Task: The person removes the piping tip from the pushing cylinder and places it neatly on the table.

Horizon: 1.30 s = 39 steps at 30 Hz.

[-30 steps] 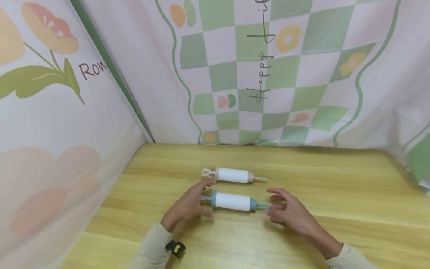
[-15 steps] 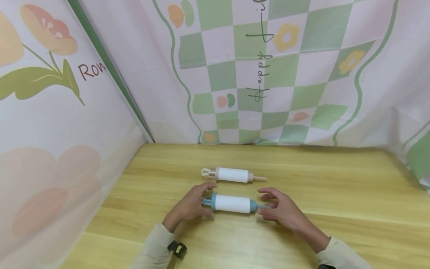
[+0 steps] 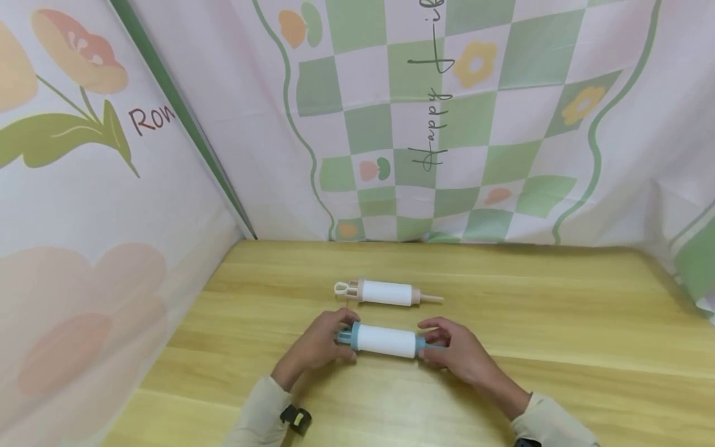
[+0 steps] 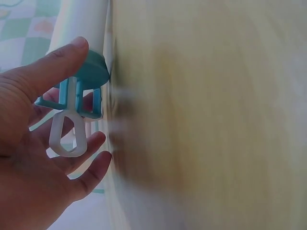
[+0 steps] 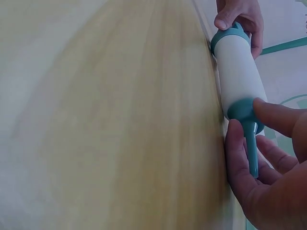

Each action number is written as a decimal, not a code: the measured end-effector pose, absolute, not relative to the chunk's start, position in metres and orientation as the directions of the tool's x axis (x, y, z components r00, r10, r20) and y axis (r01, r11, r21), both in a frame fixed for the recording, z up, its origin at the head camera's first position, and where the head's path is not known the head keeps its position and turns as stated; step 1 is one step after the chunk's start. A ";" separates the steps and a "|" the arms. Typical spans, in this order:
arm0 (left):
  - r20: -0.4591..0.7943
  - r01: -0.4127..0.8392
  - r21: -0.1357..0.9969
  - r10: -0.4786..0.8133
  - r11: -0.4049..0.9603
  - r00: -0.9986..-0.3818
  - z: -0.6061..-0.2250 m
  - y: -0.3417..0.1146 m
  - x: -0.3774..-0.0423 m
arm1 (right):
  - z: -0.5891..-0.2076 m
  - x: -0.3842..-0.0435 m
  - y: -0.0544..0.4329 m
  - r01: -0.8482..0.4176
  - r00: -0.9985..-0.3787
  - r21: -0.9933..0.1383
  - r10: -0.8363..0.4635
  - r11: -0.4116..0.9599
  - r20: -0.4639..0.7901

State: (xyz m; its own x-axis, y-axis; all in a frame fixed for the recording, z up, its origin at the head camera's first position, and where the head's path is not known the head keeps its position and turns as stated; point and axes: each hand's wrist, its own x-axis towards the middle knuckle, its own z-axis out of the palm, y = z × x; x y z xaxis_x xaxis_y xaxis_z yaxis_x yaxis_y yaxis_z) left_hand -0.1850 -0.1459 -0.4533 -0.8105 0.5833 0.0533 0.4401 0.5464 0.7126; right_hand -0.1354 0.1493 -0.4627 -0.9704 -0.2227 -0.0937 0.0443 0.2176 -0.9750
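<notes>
A teal-and-white syringe [image 3: 386,341] with a thin nozzle lies crosswise before me, its white ring handle [image 4: 68,134] behind the teal collar. My left hand [image 3: 323,340] holds the collar end, thumb on the near side and fingers round the far side. In the left wrist view, the ring hangs free in front of the palm. At the other end, my right hand [image 3: 459,351] pinches the teal front cap [image 5: 243,109] between thumb and fingertip, the nozzle passing between the fingers. Behind it lies a similar pink-and-white syringe [image 3: 388,293], untouched.
The wooden table [image 3: 570,323] reaches back to a green-and-white checked cloth [image 3: 424,124]. On the left hangs a flower-printed cloth [image 3: 112,211]. A black wrist strap [image 3: 296,419] sits on the left sleeve.
My right hand has slid left along the nozzle to the front cap. The left fingers have closed in on the collar. The teal syringe has shifted slightly toward me.
</notes>
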 end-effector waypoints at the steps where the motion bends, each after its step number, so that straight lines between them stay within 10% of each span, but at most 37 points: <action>1: 0.054 0.441 0.711 0.583 0.548 -0.811 -0.453 -0.146 -0.185 | -0.462 -0.135 0.149 0.049 -0.972 -0.974 -0.214 0.223 -0.098; 39: 0.199 0.417 0.847 0.530 0.330 -0.824 -0.414 -0.137 -0.165 | -0.413 -0.114 0.168 -0.041 -0.991 -0.978 -0.135 0.204 0.013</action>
